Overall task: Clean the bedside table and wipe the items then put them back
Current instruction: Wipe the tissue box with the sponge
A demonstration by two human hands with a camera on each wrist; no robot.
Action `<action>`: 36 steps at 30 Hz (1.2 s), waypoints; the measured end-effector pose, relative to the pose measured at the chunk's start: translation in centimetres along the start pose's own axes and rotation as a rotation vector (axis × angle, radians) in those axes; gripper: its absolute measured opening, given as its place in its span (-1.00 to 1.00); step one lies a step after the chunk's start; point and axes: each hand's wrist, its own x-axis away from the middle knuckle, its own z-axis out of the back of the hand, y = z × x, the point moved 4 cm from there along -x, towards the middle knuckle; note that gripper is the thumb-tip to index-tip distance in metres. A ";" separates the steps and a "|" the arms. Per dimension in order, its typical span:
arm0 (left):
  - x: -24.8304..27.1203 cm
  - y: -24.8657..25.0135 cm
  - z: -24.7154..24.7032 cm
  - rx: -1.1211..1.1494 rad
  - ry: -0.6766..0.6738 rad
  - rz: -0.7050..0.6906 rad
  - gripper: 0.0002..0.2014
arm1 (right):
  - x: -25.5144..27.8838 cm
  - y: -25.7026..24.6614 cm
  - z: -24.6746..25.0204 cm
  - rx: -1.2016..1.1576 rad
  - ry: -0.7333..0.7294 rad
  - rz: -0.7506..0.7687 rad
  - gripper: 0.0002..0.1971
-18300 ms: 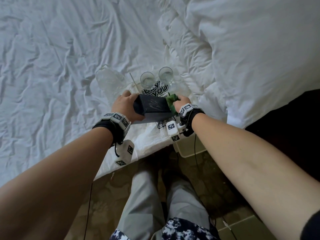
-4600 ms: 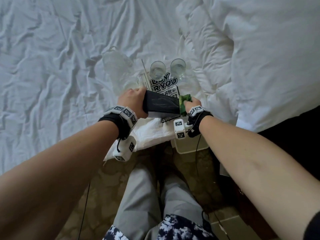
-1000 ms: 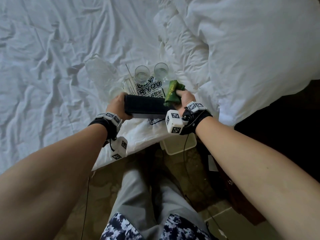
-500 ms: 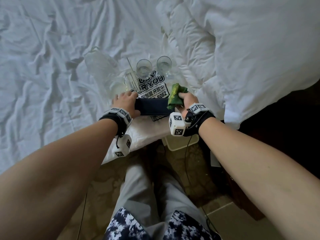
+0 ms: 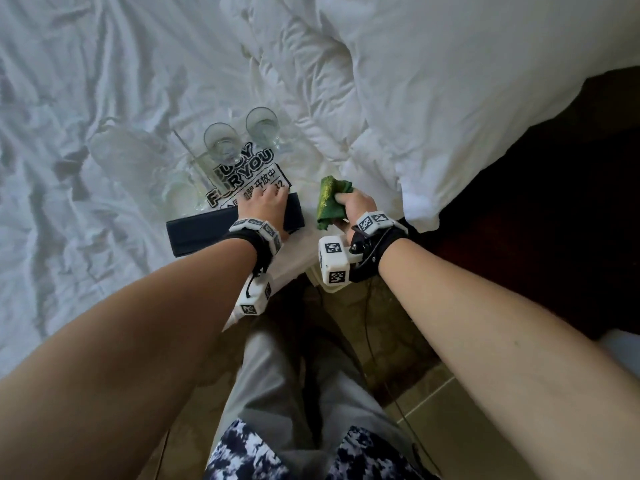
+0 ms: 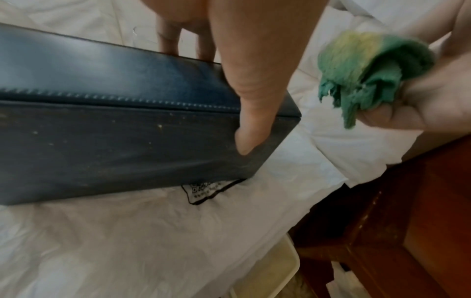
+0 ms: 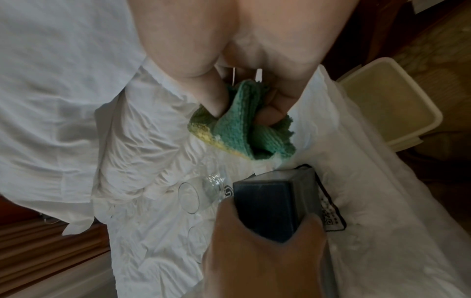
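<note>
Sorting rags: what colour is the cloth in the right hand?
Green cloth with a yellow patch; clearest in the right wrist view.

Smooth leather-look dark box, fuzzy green cloth, clear glasses

dim soft daylight | wide-angle edge bending | wrist views slightly blurred

The head view looks steeply down over both forearms, while each close wrist view shares the dark box and green cloth.
</note>
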 end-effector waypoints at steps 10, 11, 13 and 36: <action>5.2 -2.2 8.2 0.227 0.150 -0.047 -0.26 | -0.3 -1.8 -1.9 0.089 -0.107 0.034 -0.75; 5.6 -2.1 8.8 0.227 0.163 -0.045 -0.29 | 0.1 -2.2 -2.1 0.094 -0.114 0.046 -0.75; 6.2 -2.0 9.5 0.229 0.182 -0.036 -0.33 | 0.6 -3.0 -2.2 0.092 -0.112 0.060 -0.75; 6.9 -5.3 5.1 0.516 -0.046 -0.036 -0.01 | 3.8 -5.1 -4.0 0.175 -0.104 0.103 -0.80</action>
